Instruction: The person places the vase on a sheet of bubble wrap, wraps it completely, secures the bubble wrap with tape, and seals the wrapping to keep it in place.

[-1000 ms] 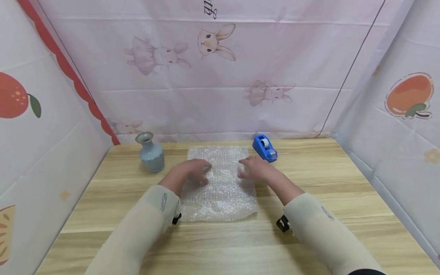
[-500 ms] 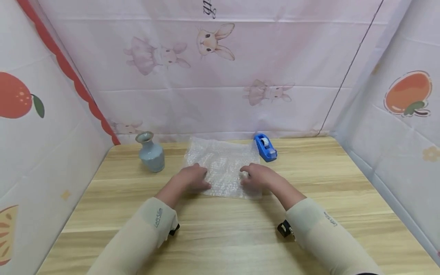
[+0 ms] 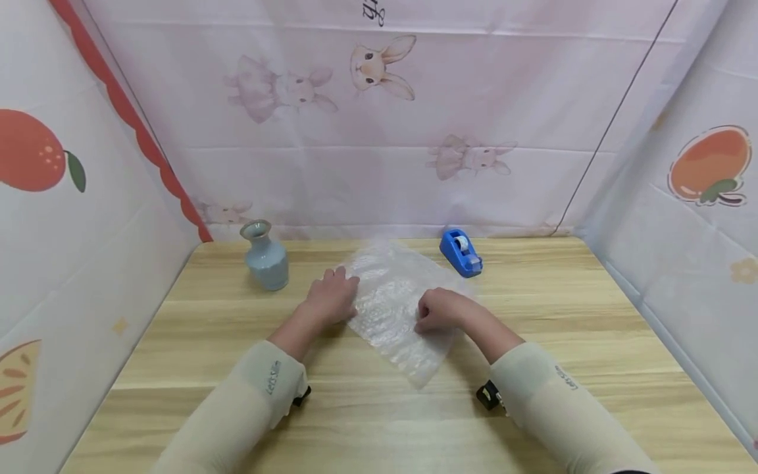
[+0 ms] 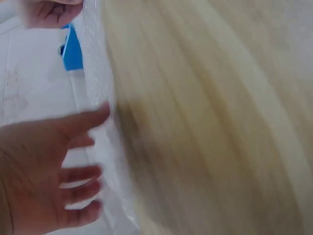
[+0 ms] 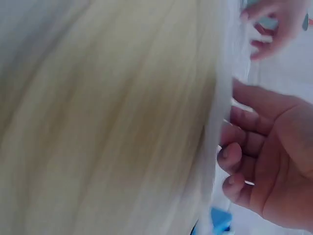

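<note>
A translucent sheet of bubble wrap (image 3: 387, 296) lies turned like a diamond, close over the table in the head view. At its left edge is my left hand (image 3: 333, 296), back up; in the left wrist view its fingers (image 4: 80, 191) are spread and fairly straight, the thumb tip right at the sheet's edge. My right hand (image 3: 441, 309) rests over the sheet's right part. The right wrist view has its fingers (image 5: 230, 156) curled, with the sheet's edge (image 5: 217, 122) between thumb and fingertips.
A pale blue vase (image 3: 268, 260) stands upright at the back left of the wooden table (image 3: 379, 421). Behind my right hand sits a blue tape dispenser (image 3: 460, 253), close to the sheet's far right edge. Printed cloth walls (image 3: 379, 191) border the table at the back and sides.
The bubble wrap has turned from square-on to a diamond, one corner now pointing toward me. My left hand has opened out at its left edge; the right hand's fingers have curled in. The view shifted slightly.
</note>
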### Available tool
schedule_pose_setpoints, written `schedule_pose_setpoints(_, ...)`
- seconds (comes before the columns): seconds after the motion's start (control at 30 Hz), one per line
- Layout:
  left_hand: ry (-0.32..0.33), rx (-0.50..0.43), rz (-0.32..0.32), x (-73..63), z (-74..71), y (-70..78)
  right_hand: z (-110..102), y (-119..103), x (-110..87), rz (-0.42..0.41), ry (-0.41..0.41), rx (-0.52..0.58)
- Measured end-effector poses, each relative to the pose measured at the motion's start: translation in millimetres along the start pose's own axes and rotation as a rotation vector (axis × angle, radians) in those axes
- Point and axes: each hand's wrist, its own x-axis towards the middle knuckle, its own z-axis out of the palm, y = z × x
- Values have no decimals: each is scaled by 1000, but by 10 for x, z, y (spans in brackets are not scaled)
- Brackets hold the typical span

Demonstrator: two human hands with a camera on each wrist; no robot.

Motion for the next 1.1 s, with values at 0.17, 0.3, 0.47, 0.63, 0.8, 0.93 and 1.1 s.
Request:
schedule_pose_setpoints(0.17, 68, -10, -33, 65, 54, 47, 116, -203, 15, -232, -103, 78)
schedule_pose_setpoints(0.3, 55, -107, -40, 83, 77, 6, 177, -307, 26, -330, -109, 142)
schedule_pose_setpoints(0.47, -3, -188, -82, 58, 51, -93, 175, -345, 24, -408, -36, 35)
schedule_pose_setpoints(0.63, -150, -176, -113, 5, 57, -183, 114, -326, -11, -353, 86, -22)
schedule_pose_setpoints(0.8, -104, -166, -139, -50, 52, -245, 48, -178, -82, -117, 190, -38)
schedule_pose_setpoints(0.93, 368, -203, -108, -133, -61, -379, 17, -4, -109, -19, 202, -26)
schedule_pose_setpoints(1.1, 1127, -306, -123, -204, -289, -705, 18, 200, -68, -44, 189, 16)
